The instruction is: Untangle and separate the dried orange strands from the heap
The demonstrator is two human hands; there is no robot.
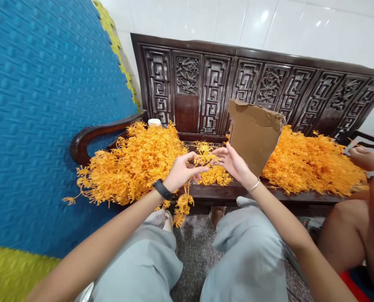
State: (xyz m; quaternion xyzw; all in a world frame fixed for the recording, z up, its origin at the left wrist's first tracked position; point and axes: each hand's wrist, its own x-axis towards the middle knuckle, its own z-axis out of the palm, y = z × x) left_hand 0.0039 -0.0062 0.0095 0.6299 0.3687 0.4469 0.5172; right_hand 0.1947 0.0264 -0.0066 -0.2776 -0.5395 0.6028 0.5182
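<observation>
My left hand point(185, 170), with a black band at the wrist, is partly closed around stems of orange, frilly artificial flowers. A hanging flower strand point(183, 207) drops below it, past the bench edge. Between my two hands is a yellow-orange flower piece point(205, 154). My right hand point(232, 162), wearing a thin bracelet, has its fingers stretched out and its thumb raised, the fingertips at that piece. Under both hands lies a small flower pile point(216, 175) on the dark wooden bench point(202, 192). A large orange flower heap point(136, 167) spreads beside my left hand.
An upright brown cardboard piece point(252, 134) stands behind my right hand. Another orange heap point(306, 163) lies right of it, near another person's hand point(367, 159). A white roll-like object point(154, 122) sits at the carved backrest point(187, 111). Blue foam mat point(48, 105) covers the left.
</observation>
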